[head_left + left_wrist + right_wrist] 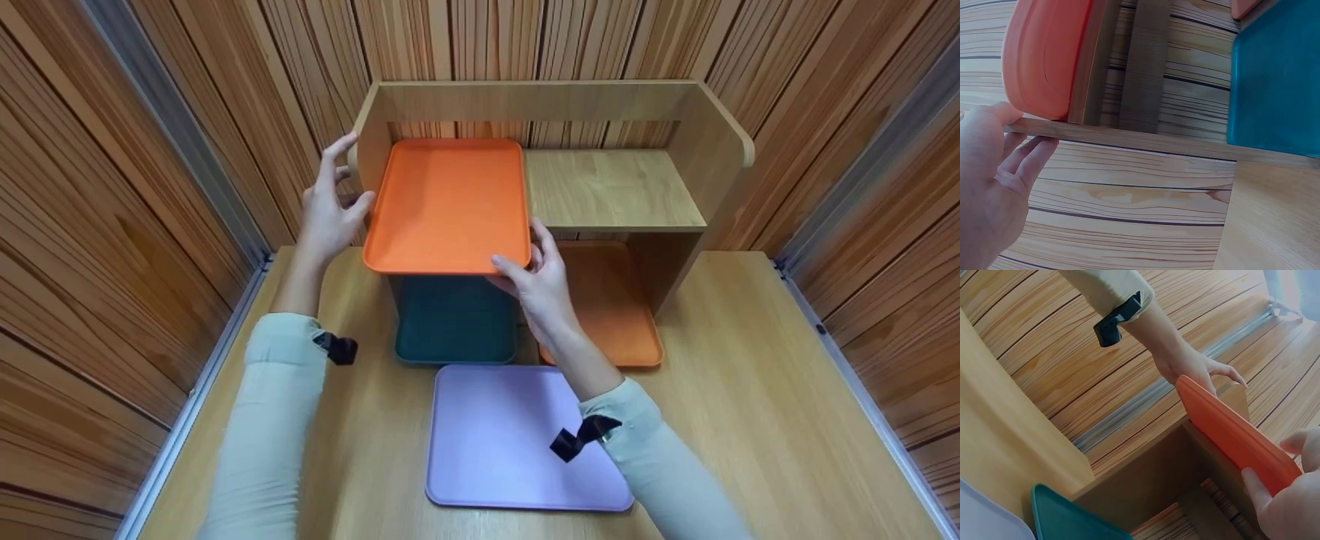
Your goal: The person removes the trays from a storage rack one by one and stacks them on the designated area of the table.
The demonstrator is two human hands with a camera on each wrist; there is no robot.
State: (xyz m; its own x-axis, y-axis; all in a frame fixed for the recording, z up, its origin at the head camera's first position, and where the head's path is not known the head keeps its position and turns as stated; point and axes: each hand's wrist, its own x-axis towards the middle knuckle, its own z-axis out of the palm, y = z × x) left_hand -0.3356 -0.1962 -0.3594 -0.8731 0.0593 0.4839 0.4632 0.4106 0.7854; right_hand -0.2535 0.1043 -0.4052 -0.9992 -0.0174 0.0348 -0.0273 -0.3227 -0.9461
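Observation:
An orange tray (pixel 450 202) lies on the upper left of a wooden desk shelf (pixel 615 187), its front edge sticking out past the board. My right hand (pixel 544 289) pinches the tray's front right corner, thumb on top and fingers beneath. At the shelf's left side panel, my left hand (pixel 330 214) grips the panel's front edge; its thumb is beside the tray's left rim, and fingers lie along the panel's outer face (pixel 1129 140). In the right wrist view the same orange tray (pixel 1235 433) appears between both hands.
Below the upper board, a dark teal tray (pixel 456 322) lies at left and another orange tray (pixel 619 315) at right, partly behind my right hand. A lilac tray (pixel 510 442) rests on the wooden table (pixel 750 420) in front. Wood-patterned walls (pixel 112 187) surround the table.

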